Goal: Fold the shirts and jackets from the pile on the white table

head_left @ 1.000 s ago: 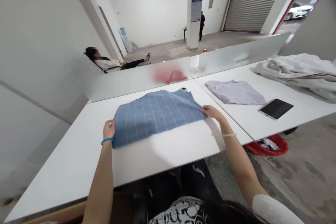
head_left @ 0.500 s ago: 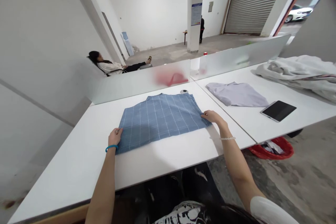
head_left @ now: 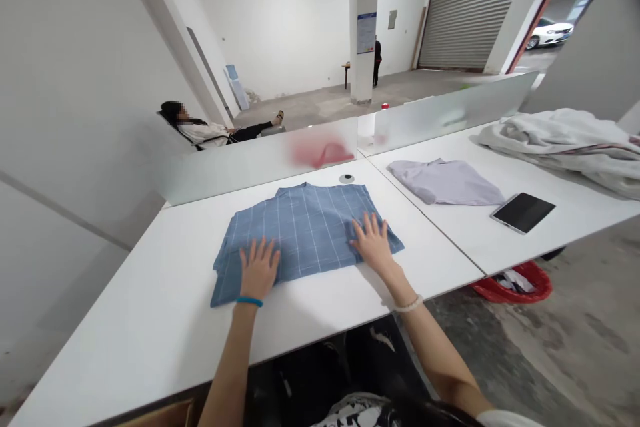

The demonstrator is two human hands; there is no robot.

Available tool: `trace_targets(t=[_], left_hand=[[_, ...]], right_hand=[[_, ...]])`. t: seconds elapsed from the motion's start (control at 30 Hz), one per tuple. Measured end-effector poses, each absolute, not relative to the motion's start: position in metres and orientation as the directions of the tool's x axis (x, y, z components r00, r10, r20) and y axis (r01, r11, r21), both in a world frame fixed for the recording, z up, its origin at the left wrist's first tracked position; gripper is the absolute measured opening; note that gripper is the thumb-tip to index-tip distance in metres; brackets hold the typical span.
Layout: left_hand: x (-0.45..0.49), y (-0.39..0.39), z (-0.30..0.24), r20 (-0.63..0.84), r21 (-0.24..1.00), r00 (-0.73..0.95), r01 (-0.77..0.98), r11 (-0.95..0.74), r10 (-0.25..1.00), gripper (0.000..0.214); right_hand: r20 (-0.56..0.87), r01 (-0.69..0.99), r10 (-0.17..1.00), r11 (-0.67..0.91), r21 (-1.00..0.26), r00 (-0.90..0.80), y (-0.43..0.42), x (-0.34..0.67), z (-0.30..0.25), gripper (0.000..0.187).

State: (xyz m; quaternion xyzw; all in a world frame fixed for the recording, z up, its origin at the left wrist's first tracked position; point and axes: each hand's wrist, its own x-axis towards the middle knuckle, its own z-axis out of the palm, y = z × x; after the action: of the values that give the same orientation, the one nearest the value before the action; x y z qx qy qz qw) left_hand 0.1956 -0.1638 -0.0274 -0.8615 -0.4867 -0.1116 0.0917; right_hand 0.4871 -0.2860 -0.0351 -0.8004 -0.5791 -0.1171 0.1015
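A blue checked shirt (head_left: pixel 305 240), folded with white grid lines, lies on the white table (head_left: pixel 150 320). Its collar seems to point to the far side. My left hand (head_left: pixel 259 269) rests flat on the near part of the shirt with its fingers spread, a blue band on the wrist. My right hand (head_left: pixel 373 245) lies on the shirt's right part, fingers apart and reaching towards the far edge, a beaded bracelet on the wrist. Neither hand grips the cloth.
A lilac garment (head_left: pixel 445 181) and a dark tablet (head_left: pixel 523 212) lie on the adjoining table at right, with a white cloth bundle (head_left: pixel 560 150) beyond. A frosted partition (head_left: pixel 260 163) stands along the far edge. A red basin (head_left: pixel 515 283) sits on the floor.
Both hands have moved from the cloth's side edges onto the shirt and now lie flat with spread fingers. The shirt's outline has changed, and its right edge sits further in.
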Motion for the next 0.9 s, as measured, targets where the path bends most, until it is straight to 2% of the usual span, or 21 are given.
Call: trace_targets(t=[0.1,0.2,0.3,0.47,0.6,0.77,0.9], left_hand=[[0.213,-0.186,-0.046,0.142,-0.107,0.551,0.834,-0.541,0.822,0.058],[0.213,-0.195,-0.057,0.074,-0.104,0.553,0.832,-0.545,0.83,0.062],[0.208,-0.203,-0.06,0.068,-0.072,0.547,0.837,-0.543,0.834,0.064],[0.191,-0.248,-0.067,0.126,-0.025,0.535,0.843,-0.537,0.835,0.062],[0.172,-0.307,-0.083,0.272,-0.045,0.532,0.839,-0.542,0.802,0.059],[0.186,-0.339,-0.088,0.392,-0.063,0.494,0.856,-0.513,0.776,0.054],[0.221,-0.336,-0.079,0.392,-0.101,0.638,0.746,-0.658,0.663,0.05]], right_hand=[[0.201,0.996,0.976,-0.084,-0.019,0.086,-0.277,0.468,-0.055,0.055],[0.103,0.999,0.995,-0.004,-0.046,0.009,-0.276,0.469,-0.068,0.057],[0.104,0.997,0.993,0.056,-0.049,-0.051,-0.285,0.473,-0.069,0.056],[0.218,0.993,0.97,0.112,-0.02,-0.105,-0.338,0.464,-0.069,0.055],[0.285,0.992,0.952,0.127,-0.027,-0.114,-0.39,0.454,-0.08,0.057],[0.318,0.99,0.948,0.036,-0.138,0.009,-0.401,0.412,-0.075,0.051],[0.286,0.934,0.94,0.261,-0.244,-0.187,-0.38,0.361,-0.06,0.061]])
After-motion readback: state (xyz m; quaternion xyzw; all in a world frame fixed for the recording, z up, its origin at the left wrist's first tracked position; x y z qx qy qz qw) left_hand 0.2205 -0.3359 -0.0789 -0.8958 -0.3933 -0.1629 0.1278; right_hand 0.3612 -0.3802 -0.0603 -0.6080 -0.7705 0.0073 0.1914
